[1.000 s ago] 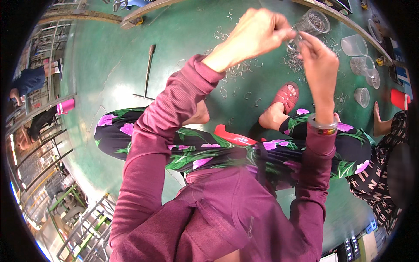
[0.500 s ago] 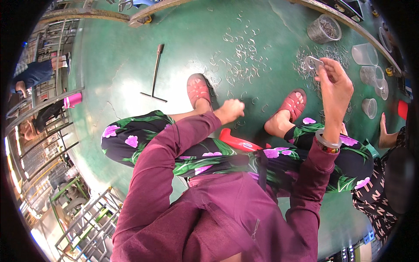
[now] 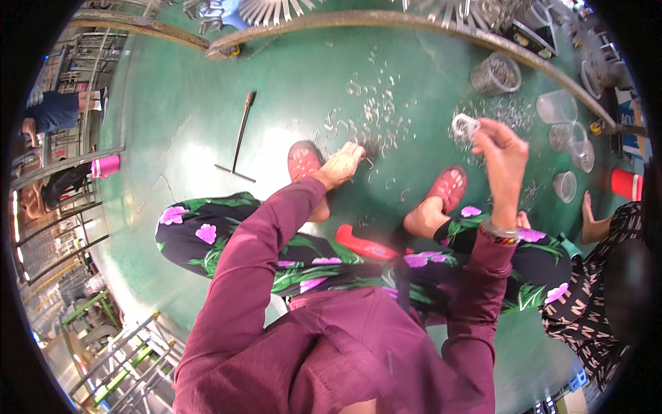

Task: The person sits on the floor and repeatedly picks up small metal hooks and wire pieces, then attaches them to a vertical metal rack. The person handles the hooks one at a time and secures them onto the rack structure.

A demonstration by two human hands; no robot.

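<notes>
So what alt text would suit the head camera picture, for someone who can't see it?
A seated person's left hand reaches down to small metal clips scattered on a green floor, while the right hand holds up a bunch of clips. Clear cups stand to the right and a T-shaped metal tool lies to the left.

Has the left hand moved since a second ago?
Yes. The left hand has dropped from beside the right hand to the green floor, reaching the loose metal clips beside the left sandal.
</notes>
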